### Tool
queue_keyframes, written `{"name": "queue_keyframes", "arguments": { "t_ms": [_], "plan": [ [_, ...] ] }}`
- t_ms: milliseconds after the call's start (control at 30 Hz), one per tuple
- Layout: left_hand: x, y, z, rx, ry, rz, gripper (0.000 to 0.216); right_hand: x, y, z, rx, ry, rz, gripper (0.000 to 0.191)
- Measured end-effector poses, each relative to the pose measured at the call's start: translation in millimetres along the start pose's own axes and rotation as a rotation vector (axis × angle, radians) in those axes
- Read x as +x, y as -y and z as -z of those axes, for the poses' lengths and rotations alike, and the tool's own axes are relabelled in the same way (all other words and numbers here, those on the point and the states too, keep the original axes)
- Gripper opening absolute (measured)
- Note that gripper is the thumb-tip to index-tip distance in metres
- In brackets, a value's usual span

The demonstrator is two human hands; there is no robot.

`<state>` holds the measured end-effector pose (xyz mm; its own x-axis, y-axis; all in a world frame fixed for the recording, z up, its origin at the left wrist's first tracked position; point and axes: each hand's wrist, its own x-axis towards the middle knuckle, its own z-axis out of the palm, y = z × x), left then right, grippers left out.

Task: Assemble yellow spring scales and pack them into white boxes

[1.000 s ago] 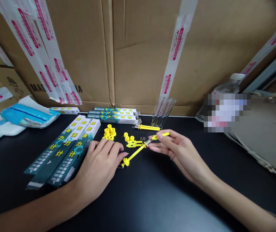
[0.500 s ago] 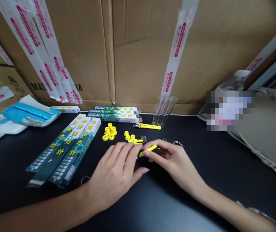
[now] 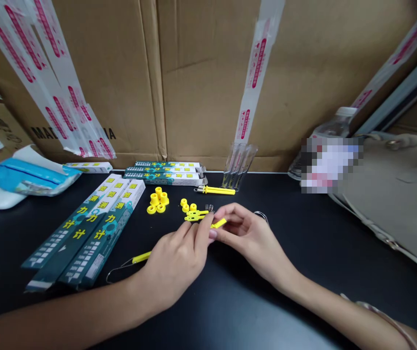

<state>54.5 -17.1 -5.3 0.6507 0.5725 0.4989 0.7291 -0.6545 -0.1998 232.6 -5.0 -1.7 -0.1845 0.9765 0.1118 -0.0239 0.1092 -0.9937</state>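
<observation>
My left hand [image 3: 175, 265] and my right hand [image 3: 246, 238] meet at the middle of the black table [image 3: 230, 311]. Both pinch a slim yellow rod [image 3: 218, 223], whose short end sticks out between the fingertips. Another yellow end with a wire hook [image 3: 128, 262] pokes out to the left of my left hand; whether it is the same rod is hidden by the hand. Loose yellow parts [image 3: 192, 212] lie just behind the fingers, and several yellow caps [image 3: 157, 200] sit further left.
Long green-and-white boxes [image 3: 84, 233] lie at the left, more of them [image 3: 166, 172] at the back. A finished yellow rod [image 3: 215, 190] and clear tubes [image 3: 238, 165] rest against the cardboard wall [image 3: 201, 82]. A bottle [image 3: 334, 127] and a beige bag [image 3: 394, 194] stand right.
My left hand moved right from the boxes and closed onto the rod beside my right hand. The rod came nearer to me. A yellow end with a wire hook now shows left of the hand.
</observation>
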Motion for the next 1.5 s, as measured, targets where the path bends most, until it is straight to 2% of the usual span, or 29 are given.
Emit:
{"name": "queue_keyframes", "arguments": {
  "t_ms": [133, 233, 333, 433, 533, 767, 1067, 1200, 1300, 1500],
  "plan": [
    [0, 2, -1, 0.002, 0.041, 0.042, 0.013, 0, 1, 3, -0.103, 0.002, 0.053, 0.039],
    [0, 4, -1, -0.029, 0.087, 0.115, 0.008, 2, 1, 8, -0.245, 0.016, 0.156, 0.026],
    [1, 6, 0, -0.054, 0.135, 0.164, 0.008, 7, -1, 15, -0.494, -0.068, 0.307, 0.011],
    [1, 5, 2, -0.052, 0.167, 0.183, 0.009, 17, -6, 21, -0.803, -0.108, 0.452, 0.014],
    [3, 4, 3, -0.037, 0.186, 0.194, 0.008, 28, -12, 23, -0.893, -0.102, 0.472, 0.014],
    [3, 5, 3, -0.028, 0.197, 0.191, 0.007, 44, -19, 26, -0.956, -0.158, 0.402, 0.017],
    [3, 5, 1, -0.050, 0.213, 0.190, 0.007, 48, -17, 28, -0.926, -0.145, 0.379, 0.011],
    [1, 5, 1, -0.053, 0.210, 0.214, 0.008, 41, -10, 29, -0.849, -0.186, 0.396, 0.012],
    [1, 5, 0, -0.058, 0.204, 0.235, 0.010, 27, -4, 27, -0.763, -0.159, 0.392, 0.017],
    [2, 6, 0, -0.069, 0.204, 0.245, 0.008, 9, -1, 17, -0.506, -0.094, 0.255, 0.022]
  ]
}}
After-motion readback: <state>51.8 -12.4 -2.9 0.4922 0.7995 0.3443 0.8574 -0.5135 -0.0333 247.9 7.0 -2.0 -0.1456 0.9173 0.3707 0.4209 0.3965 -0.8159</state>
